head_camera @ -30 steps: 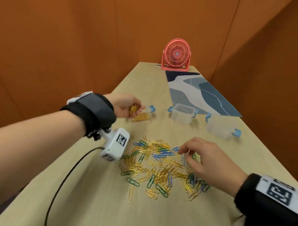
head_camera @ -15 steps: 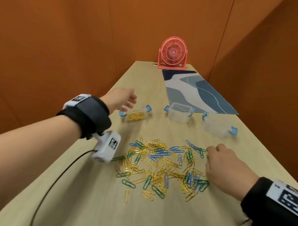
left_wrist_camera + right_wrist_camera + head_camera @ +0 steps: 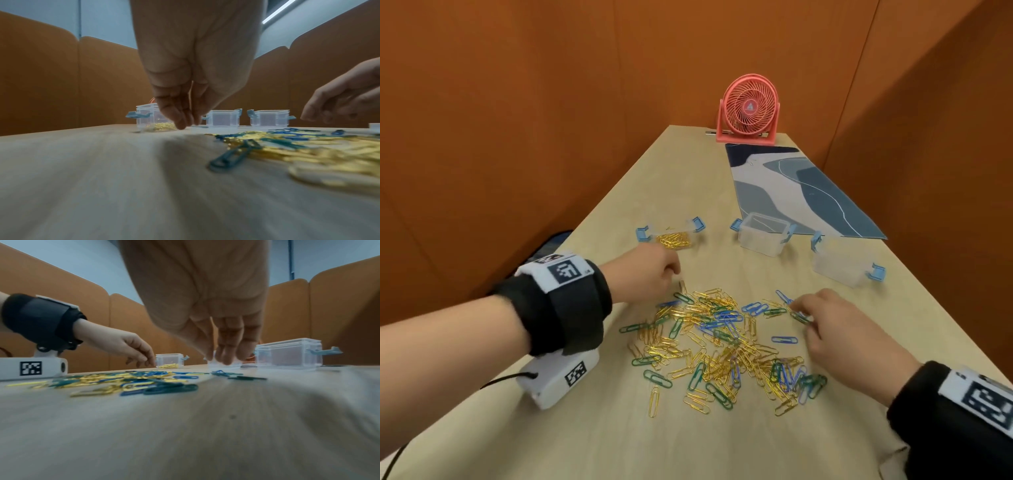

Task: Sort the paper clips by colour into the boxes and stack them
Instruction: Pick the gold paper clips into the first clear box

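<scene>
A mixed pile of gold, green and blue paper clips [image 3: 722, 342] lies on the wooden table [image 3: 585, 428]. Three clear boxes with blue latches stand beyond it: the left box [image 3: 673, 236] holds gold clips, the middle box [image 3: 763, 236] and the right box [image 3: 842, 262] look empty. My left hand [image 3: 677, 274] reaches down at the pile's far left edge, fingers hanging close together [image 3: 183, 123] with nothing seen in them. My right hand [image 3: 799, 308] hovers at the pile's far right edge, its fingertips [image 3: 226, 360] just above some green clips [image 3: 236, 375].
A pink desk fan [image 3: 748, 109] stands at the table's far end, with a blue patterned mat [image 3: 791, 192] in front of it. The left wrist's white camera block [image 3: 558, 377] and its cable rest on the table near the pile. Orange walls enclose the table.
My left hand has left the gold-clip box and come down to the pile's far left edge. My right hand has shifted forward to the pile's far right edge.
</scene>
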Demonstrator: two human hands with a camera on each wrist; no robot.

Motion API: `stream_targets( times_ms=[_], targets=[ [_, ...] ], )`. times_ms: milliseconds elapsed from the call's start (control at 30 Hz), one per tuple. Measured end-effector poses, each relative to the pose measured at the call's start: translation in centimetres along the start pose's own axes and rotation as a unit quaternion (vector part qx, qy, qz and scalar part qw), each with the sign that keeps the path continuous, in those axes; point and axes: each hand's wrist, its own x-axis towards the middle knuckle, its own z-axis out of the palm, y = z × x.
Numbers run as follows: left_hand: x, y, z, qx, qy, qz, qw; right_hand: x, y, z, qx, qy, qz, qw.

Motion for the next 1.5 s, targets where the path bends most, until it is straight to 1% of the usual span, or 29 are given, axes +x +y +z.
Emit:
stream_targets(
  times_ms=[67, 133, 200, 267, 333, 367, 433, 467, 533, 600, 733, 833, 933, 1000, 1067, 1133, 1200, 1267, 1300, 1400, 1500],
  targets=[
    [0.9, -0.1, 0.0, 0.015, -0.017, -0.019, 1.000, 0.8, 0.6, -0.1, -0.044, -0.013, 0.049, 0.998],
    [1.3, 0.3, 0.2, 0.013, -0.045, -0.002, 0.999, 1.5, 1.0, -0.1, -0.071, -0.047, 0.064, 0.994],
    [1.2, 1.3, 0.4, -0.001, -0.065, 0.046, 0.997, 2.1, 1.0, 0.0, -0.073, -0.065, 0.039, 0.994],
    [0.4, 2.2, 0.6, -0.021, -0.079, 0.086, 0.993, 2.2, 0.7, -0.1, -0.043, -0.065, -0.022, 0.997],
    [-0.6, 2.5, 0.8, -0.030, -0.070, 0.110, 0.991, 1.7, 0.0, -0.2, 0.000, -0.066, -0.071, 0.995],
    [-1.2, 2.5, 0.8, -0.021, -0.053, 0.117, 0.992, 1.3, -0.3, -0.3, 0.016, -0.061, -0.080, 0.995],
    [-2.3, 1.8, 0.6, 0.027, -0.025, 0.115, 0.993, 0.3, -0.5, -0.3, 0.033, -0.041, -0.089, 0.995],
    [-2.9, 1.2, 0.5, 0.057, -0.025, 0.107, 0.992, -0.1, -0.4, -0.3, 0.037, -0.038, -0.088, 0.995],
    [-4.0, -0.1, 0.2, 0.092, -0.050, 0.093, 0.990, -0.9, -0.2, -0.4, 0.050, -0.059, -0.076, 0.994],
    [-4.9, -1.2, 0.1, 0.070, -0.076, 0.090, 0.991, -1.4, -0.1, -0.6, 0.067, -0.087, -0.074, 0.991],
    [-5.7, -1.2, 0.3, -0.024, -0.102, 0.102, 0.989, -1.5, -0.4, -0.4, 0.106, -0.136, -0.112, 0.979],
    [-4.9, -0.4, 0.8, -0.032, -0.073, 0.129, 0.988, -1.1, -0.8, -0.2, 0.106, -0.113, -0.127, 0.980],
    [-4.4, 0.2, 0.9, -0.007, -0.028, 0.149, 0.988, -0.8, -0.4, -0.1, 0.063, -0.057, -0.096, 0.992],
    [-4.6, 0.6, 0.9, -0.033, -0.003, 0.175, 0.984, -0.9, -0.1, -0.2, 0.017, -0.016, -0.074, 0.997],
    [-4.9, 1.3, 0.9, -0.067, -0.012, 0.213, 0.975, -0.9, 0.0, -0.3, -0.005, 0.005, -0.075, 0.997],
    [-5.2, 2.4, 1.1, -0.084, -0.045, 0.237, 0.967, -0.9, -0.3, -0.4, 0.008, 0.000, -0.102, 0.995],
    [-5.0, 3.4, 1.5, -0.083, -0.071, 0.255, 0.961, -1.0, -0.8, -0.4, 0.034, -0.036, -0.139, 0.989],
    [-4.8, 3.8, 1.8, -0.077, -0.080, 0.263, 0.959, -1.1, -1.1, -0.3, 0.041, -0.071, -0.148, 0.986],
    [-4.7, 3.7, 1.8, -0.072, -0.077, 0.257, 0.961, -1.1, -1.1, -0.3, 0.037, -0.076, -0.143, 0.986],
    [-4.7, 3.0, 1.6, -0.052, -0.056, 0.225, 0.971, -1.0, -0.7, -0.3, 0.029, -0.062, -0.130, 0.989],
    [-4.7, 3.1, 1.4, -0.052, -0.030, 0.199, 0.978, -1.0, -0.8, -0.4, 0.019, -0.056, -0.115, 0.992]
  ],
)
